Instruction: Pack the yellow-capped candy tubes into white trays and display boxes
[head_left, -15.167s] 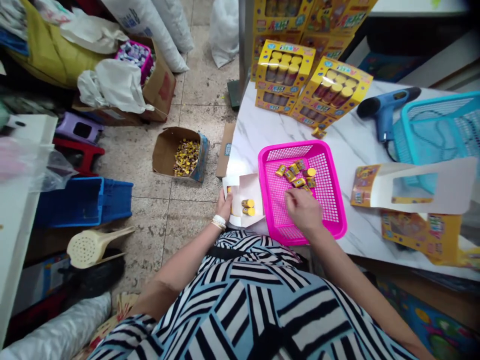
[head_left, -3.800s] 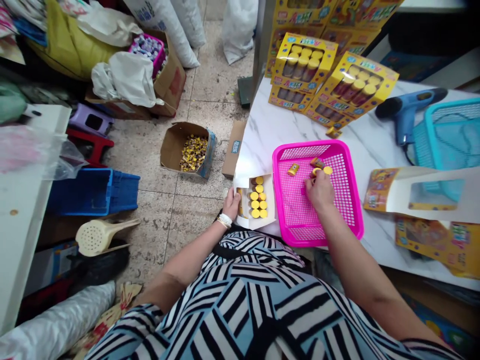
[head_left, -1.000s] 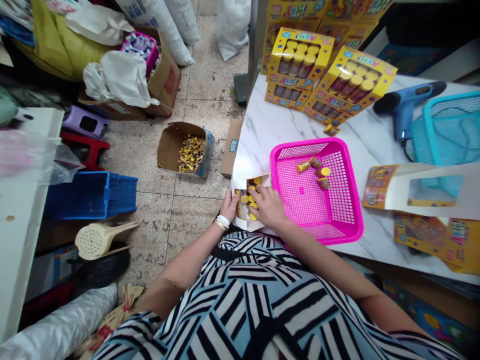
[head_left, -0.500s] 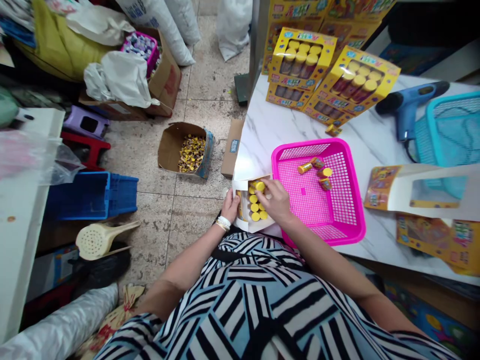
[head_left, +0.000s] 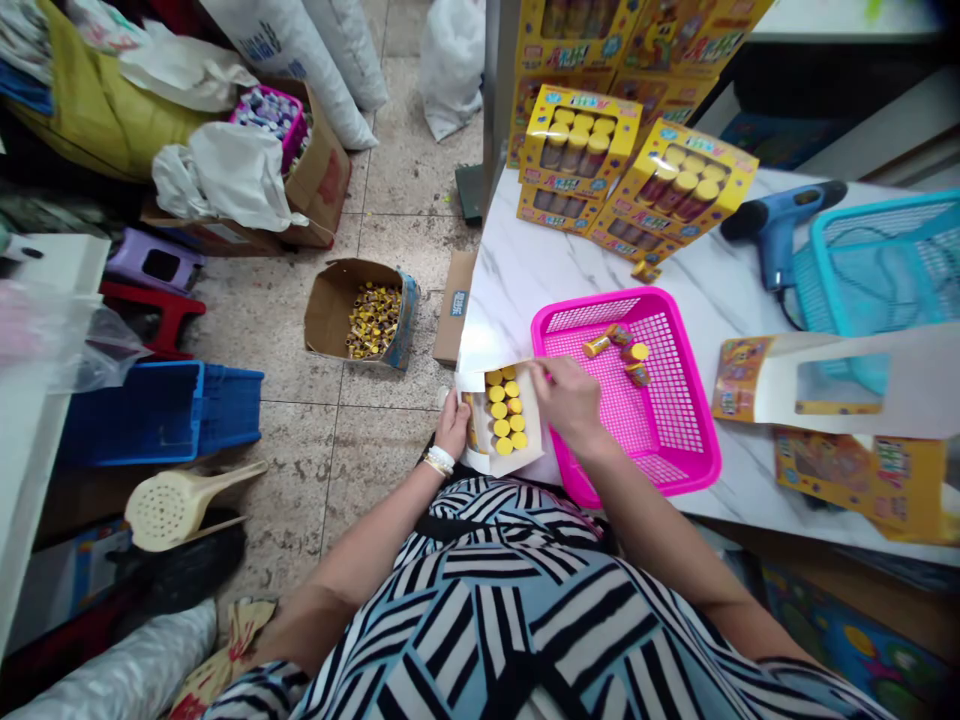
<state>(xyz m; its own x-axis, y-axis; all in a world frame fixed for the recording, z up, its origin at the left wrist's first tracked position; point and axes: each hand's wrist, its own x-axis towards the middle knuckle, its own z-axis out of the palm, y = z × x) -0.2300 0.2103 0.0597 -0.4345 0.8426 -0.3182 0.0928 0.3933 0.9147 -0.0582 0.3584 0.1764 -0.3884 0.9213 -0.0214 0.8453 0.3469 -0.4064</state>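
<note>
An opened box [head_left: 529, 440] at the table's front left edge holds several small tubes with yellow caps [head_left: 501, 427] in rows. My left hand [head_left: 452, 425] grips the box's left side. My right hand [head_left: 570, 400] is closed at the box's upper right edge, its fingertips on the white flap there. Just right of it, a pink basket [head_left: 694, 400] sits on the marble-patterned table [head_left: 506, 260]. Inside the basket lie several loose tubes [head_left: 597, 346], some on their sides.
Filled yellow boxes [head_left: 577, 145] are stacked at the table's back. A blue heat gun [head_left: 780, 230], a turquoise basket [head_left: 832, 270] and unfolded packaging [head_left: 750, 385] lie to the right. On the floor stand a carton of small tubes [head_left: 322, 310] and a blue crate [head_left: 225, 405].
My right hand has moved off the yellow caps to the box's right flap. The caps in the box are now more exposed. The camera view has shifted slightly.
</note>
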